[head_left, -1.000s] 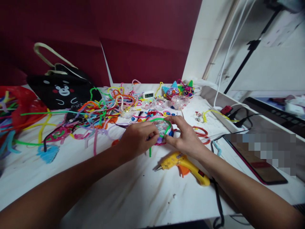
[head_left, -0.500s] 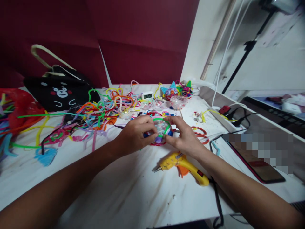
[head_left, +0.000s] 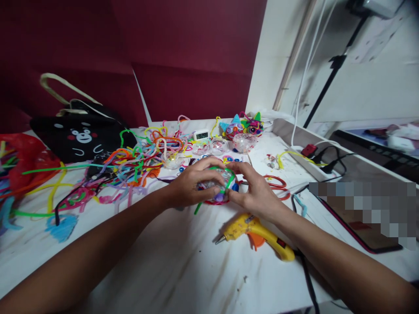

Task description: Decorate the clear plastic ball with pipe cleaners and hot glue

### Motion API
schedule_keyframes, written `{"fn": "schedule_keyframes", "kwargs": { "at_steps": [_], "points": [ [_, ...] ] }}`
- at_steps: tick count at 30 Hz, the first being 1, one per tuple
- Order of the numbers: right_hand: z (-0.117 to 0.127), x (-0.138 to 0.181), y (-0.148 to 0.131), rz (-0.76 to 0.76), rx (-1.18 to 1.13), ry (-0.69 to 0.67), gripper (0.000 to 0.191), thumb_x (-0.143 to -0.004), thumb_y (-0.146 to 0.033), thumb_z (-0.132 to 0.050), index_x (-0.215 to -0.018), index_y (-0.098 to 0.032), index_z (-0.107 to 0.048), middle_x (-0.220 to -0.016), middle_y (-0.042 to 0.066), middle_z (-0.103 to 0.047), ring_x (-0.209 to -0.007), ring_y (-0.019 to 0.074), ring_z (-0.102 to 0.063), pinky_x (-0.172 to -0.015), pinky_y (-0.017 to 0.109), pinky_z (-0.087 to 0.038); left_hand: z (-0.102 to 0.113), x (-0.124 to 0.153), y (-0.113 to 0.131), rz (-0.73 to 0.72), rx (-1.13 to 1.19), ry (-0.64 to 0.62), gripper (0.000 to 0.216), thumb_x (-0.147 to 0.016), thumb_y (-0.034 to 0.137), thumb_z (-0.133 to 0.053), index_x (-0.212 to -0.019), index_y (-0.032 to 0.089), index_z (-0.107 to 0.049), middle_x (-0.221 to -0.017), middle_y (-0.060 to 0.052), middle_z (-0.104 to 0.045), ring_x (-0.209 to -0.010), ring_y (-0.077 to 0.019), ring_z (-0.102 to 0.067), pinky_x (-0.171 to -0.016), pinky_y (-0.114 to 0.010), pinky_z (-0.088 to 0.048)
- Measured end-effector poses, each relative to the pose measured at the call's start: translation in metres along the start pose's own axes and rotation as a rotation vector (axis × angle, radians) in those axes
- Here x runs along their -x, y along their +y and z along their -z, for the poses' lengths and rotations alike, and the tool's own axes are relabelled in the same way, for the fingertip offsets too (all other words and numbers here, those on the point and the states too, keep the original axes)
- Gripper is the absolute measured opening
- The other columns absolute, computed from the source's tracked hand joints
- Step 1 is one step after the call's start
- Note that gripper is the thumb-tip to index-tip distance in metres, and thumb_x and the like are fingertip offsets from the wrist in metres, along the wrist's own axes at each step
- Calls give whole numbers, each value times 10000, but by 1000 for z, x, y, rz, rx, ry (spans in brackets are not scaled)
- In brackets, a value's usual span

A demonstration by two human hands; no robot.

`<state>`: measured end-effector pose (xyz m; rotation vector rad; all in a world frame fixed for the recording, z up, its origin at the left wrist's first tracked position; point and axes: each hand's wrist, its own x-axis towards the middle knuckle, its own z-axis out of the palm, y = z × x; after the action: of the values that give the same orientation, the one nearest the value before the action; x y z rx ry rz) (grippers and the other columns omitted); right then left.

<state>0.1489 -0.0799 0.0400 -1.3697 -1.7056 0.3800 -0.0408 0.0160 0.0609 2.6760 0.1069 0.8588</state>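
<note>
Left hand [head_left: 189, 185] has slid further over the clear ball [head_left: 225, 178], right hand [head_left: 258, 194] pressing the green pipe cleaner [head_left: 231, 180]; both hands' fingers clamped on it, wrap sits tighter.

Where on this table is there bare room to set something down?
The table is bare along its near edge, left of the glue gun. Crowded: pipe cleaners at left, clear balls behind the wrapped ball, cables and phone at right.
</note>
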Motion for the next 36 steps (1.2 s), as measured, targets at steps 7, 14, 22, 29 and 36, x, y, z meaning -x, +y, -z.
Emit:
{"fn": "schedule_keyframes", "kwargs": {
  "at_steps": [7, 14, 22, 29, 36],
  "points": [
    [1, -1, -5, -80, -19, -2, 548, -652, -252, -625, -1181, -221, -486, -1184, 90, -620, -1095, 259, -598, -935, 428, -462, -6, 3, -10, -58, 50, -28, 221, -933, 298, -527, -1024, 205, -706, -1277, -131, -566, -1228, -247, -510, -1055, -420, -419],
    [0, -2, -6, -67, 17, -18, 551, -659, -247, -628, -1188, -215, -475, -1196, 97, -615, -1092, 259, -594, -939, 430, -457, -8, 4, -14, -82, -17, -50, 256, -952, 298, -493, -1084, 252, -707, -1296, -112, -552, -1250, -250, -475, -1086, -463, -377],
    [1, 2, 1, -48, -45, -14, 512, -702, -242, -650, -1183, -227, -476, -1231, 91, -602, -1095, 239, -590, -922, 418, -475, -8, 4, -13, -79, -43, -54, 254, -947, 256, -483, -1079, 237, -700, -1292, -116, -543, -1240, -248, -475, -1075, -465, -386],
    [2, 4, 5, -44, -138, -10, 508, -705, -221, -665, -1176, -236, -473, -1246, 83, -600, -1150, 232, -581, -997, 436, -448, -6, 2, -11, -56, -49, -54, 264, -953, 268, -469, -1051, 222, -709, -1273, -124, -550, -1226, -248, -489, -1054, -450, -411],
    [5, 4, 9, -68, -211, -15, 549, -729, -208, -671, -1228, -246, -444, -1285, 92, -594, -1180, 227, -588, -998, 432, -469, -7, 3, -11, -75, -59, -54, 260, -945, 230, -475, -1076, 220, -700, -1278, -124, -540, -1238, -239, -483, -1065, -438, -404]
  ]
}}
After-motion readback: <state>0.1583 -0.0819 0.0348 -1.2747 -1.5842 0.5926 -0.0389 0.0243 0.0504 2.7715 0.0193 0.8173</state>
